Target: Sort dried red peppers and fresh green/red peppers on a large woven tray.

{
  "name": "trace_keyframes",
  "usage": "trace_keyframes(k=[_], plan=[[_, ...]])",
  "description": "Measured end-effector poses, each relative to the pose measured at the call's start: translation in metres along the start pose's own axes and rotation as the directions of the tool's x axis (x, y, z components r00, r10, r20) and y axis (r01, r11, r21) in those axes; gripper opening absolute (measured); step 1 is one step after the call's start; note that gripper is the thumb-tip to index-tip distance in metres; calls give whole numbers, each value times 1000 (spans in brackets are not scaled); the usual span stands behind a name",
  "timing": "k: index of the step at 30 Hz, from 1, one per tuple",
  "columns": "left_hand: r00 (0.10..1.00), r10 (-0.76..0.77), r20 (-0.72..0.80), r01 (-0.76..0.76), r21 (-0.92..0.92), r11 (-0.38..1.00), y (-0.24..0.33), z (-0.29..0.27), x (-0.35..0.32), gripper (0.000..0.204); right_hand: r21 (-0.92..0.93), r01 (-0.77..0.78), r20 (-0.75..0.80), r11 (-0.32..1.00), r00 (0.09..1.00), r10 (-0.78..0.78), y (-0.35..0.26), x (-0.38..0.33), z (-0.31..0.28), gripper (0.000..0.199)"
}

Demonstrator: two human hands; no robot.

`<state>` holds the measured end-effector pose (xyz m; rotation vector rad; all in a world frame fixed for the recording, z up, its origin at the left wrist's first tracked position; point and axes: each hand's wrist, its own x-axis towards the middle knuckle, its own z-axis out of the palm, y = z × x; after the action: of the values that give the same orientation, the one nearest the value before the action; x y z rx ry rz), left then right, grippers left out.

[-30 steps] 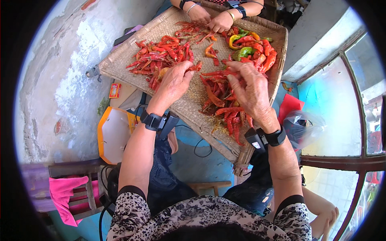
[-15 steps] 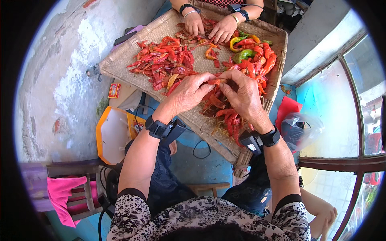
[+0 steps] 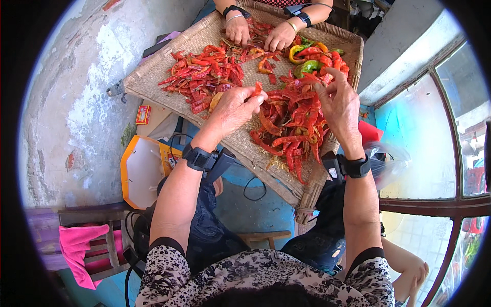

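A woven tray (image 3: 153, 77) heaped with red chili peppers lies before me. Over its middle, my left hand (image 3: 232, 113) pinches a small piece of red chili pepper (image 3: 257, 90) between thumb and fingertips. My right hand (image 3: 340, 107) hovers at the tray's right side, thumb and forefinger apart, above a pile of whole-looking red chili peppers (image 3: 294, 120). Nothing shows clearly in its grip. Flattened, split-looking red peppers (image 3: 204, 71) form another heap left of my left hand. Beyond my right hand lie a green pepper (image 3: 307, 68) and a yellow one (image 3: 294, 53).
Across the tray, a co-worker's two hands (image 3: 280, 36) work among peppers. An orange-rimmed box (image 3: 134, 174) and a small red box (image 3: 143, 114) are at left. A chair with a pink cloth (image 3: 82, 248) stands lower left. A clear plastic bag (image 3: 391, 161) sits right, near the window.
My hands, together over the tray before, have parted. The right has moved right with its fingers spread; the left keeps a red pepper piece. The co-worker's hands have shifted slightly left.
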<state>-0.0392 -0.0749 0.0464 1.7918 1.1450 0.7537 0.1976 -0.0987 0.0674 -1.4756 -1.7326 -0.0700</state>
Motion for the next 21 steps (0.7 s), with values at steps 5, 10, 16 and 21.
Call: trace_keyframes(k=[5, 10, 16, 21], plan=[[992, 51, 112, -54, 28, 998, 17, 13, -3, 25, 453, -21, 307, 891, 942, -133, -43, -15, 2, 37], [963, 230, 137, -244, 96, 965, 14, 22, -4, 24, 475, 72, 193, 877, 964, -184, -46, -12, 10, 9], [912, 224, 345, -356, 389, 850, -2, 11, -24, 16, 175, -117, 182, 978, 980, 85, -16, 4, -9, 28], [909, 232, 346, -395, 539, 744, -16, 23, -32, 13, 97, -19, 76, 995, 997, 12, -15, -4, -6, 30]])
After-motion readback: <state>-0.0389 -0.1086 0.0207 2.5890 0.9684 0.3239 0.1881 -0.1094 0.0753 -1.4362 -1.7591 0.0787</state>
